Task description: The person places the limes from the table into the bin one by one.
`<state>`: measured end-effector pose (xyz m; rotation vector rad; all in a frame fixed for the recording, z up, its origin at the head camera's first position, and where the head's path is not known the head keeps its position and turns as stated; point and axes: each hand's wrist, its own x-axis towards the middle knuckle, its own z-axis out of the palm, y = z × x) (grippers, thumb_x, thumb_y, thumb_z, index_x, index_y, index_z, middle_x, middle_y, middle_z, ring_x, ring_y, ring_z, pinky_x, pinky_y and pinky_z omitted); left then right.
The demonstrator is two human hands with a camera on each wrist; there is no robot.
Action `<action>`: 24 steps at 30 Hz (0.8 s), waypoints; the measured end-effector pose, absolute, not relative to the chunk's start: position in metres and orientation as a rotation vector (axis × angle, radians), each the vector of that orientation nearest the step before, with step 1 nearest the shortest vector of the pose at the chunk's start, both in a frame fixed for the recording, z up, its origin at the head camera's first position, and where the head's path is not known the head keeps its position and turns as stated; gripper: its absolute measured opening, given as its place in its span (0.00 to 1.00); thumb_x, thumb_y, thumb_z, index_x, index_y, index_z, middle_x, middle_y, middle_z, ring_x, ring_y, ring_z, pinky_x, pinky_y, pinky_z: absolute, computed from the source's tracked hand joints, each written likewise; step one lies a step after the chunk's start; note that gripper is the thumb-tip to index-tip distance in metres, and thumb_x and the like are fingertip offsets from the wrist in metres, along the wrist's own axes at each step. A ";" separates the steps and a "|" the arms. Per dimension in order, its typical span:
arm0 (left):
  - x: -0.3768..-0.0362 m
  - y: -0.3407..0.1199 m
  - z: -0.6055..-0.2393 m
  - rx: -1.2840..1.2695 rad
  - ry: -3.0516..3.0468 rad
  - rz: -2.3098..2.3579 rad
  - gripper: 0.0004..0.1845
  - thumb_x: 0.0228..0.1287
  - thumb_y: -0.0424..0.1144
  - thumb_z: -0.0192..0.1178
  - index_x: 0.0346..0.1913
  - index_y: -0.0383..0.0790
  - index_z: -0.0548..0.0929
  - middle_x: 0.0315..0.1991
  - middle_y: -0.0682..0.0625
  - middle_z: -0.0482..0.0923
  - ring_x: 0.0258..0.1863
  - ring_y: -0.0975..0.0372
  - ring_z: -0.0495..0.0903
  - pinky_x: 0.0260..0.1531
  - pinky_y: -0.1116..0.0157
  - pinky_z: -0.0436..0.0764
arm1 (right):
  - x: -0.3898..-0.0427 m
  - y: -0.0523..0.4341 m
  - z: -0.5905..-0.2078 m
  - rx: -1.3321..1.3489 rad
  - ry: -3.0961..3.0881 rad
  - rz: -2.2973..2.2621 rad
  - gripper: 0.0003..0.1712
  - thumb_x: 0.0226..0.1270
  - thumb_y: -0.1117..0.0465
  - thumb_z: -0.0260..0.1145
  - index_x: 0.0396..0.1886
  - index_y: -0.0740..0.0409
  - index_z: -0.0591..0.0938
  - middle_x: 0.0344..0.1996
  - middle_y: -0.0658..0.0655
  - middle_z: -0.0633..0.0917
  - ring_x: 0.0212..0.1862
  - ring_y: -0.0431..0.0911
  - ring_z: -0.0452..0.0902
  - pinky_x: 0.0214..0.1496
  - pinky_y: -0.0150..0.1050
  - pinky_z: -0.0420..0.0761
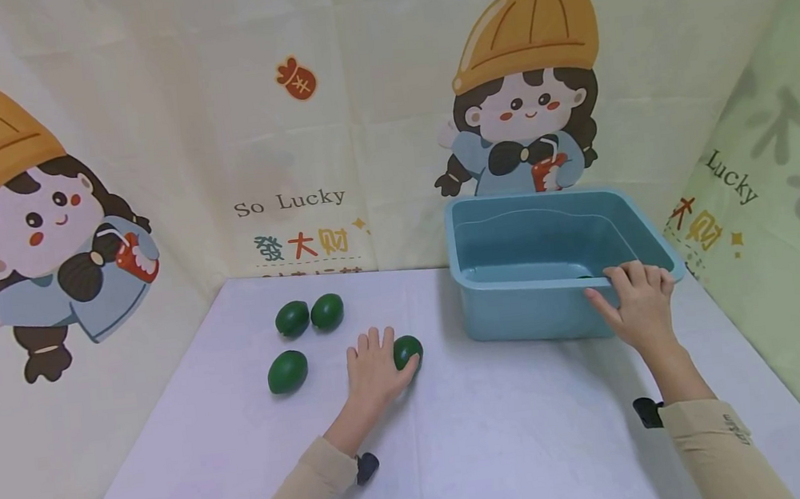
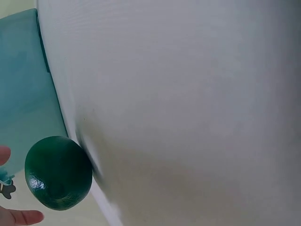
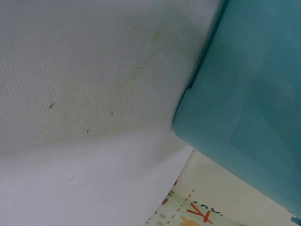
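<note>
My left hand (image 1: 374, 371) reaches over the table beside a dark green, glossy lime (image 1: 407, 351), its fingers stretched forward and its thumb out along the near side. The left wrist view shows the same lime (image 2: 59, 173) with a finger and thumb apart from it. My right hand (image 1: 643, 310) holds the near rim of a blue plastic bin (image 1: 536, 313) towards its right corner, fingers over the edge and thumb against the outer wall. The fingertips are hidden inside. A small bit of green shows in the bin next to that hand.
Left of my left hand lie three more limes, a pair (image 1: 293, 319) touching or nearly so at the back and one (image 1: 287, 372) nearer. A printed cloth (image 1: 388, 122) hangs behind the white table (image 1: 505, 440) and along both sides.
</note>
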<state>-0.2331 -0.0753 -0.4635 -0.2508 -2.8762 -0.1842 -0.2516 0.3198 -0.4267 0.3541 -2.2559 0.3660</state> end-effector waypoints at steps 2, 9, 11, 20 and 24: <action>-0.233 -0.076 -0.464 -0.252 -2.883 -0.191 0.33 0.56 0.63 0.48 0.54 0.40 0.69 0.43 0.43 0.66 0.40 0.53 0.64 0.36 0.56 0.64 | -0.252 0.320 -0.427 0.359 -2.247 0.367 0.43 0.62 0.28 0.38 0.40 0.67 0.71 0.35 0.66 0.67 0.38 0.62 0.56 0.42 0.59 0.48; -0.231 -0.077 -0.466 -0.243 -2.923 -0.186 0.36 0.55 0.64 0.50 0.57 0.39 0.70 0.44 0.42 0.68 0.40 0.52 0.65 0.37 0.55 0.66 | -0.252 0.319 -0.426 0.361 -2.243 0.368 0.43 0.62 0.29 0.39 0.40 0.67 0.71 0.35 0.67 0.67 0.38 0.62 0.56 0.42 0.59 0.48; -0.231 -0.078 -0.466 -0.237 -2.935 -0.175 0.36 0.54 0.64 0.50 0.57 0.38 0.69 0.44 0.42 0.68 0.41 0.52 0.65 0.37 0.55 0.66 | -0.252 0.318 -0.426 0.365 -2.233 0.368 0.42 0.62 0.29 0.39 0.40 0.67 0.71 0.35 0.66 0.67 0.37 0.62 0.56 0.42 0.59 0.48; -0.229 -0.080 -0.462 -0.234 -2.987 -0.187 0.37 0.53 0.64 0.52 0.56 0.37 0.69 0.43 0.42 0.68 0.41 0.52 0.66 0.38 0.54 0.66 | -0.253 0.319 -0.425 0.359 -2.241 0.362 0.42 0.62 0.29 0.39 0.40 0.66 0.71 0.34 0.66 0.67 0.37 0.62 0.55 0.42 0.59 0.48; -0.229 -0.081 -0.463 -0.235 -3.015 -0.201 0.37 0.53 0.64 0.53 0.55 0.37 0.69 0.42 0.42 0.68 0.41 0.52 0.66 0.37 0.54 0.67 | -0.253 0.318 -0.425 0.357 -2.246 0.358 0.43 0.62 0.28 0.38 0.40 0.66 0.71 0.34 0.66 0.67 0.37 0.62 0.56 0.42 0.59 0.48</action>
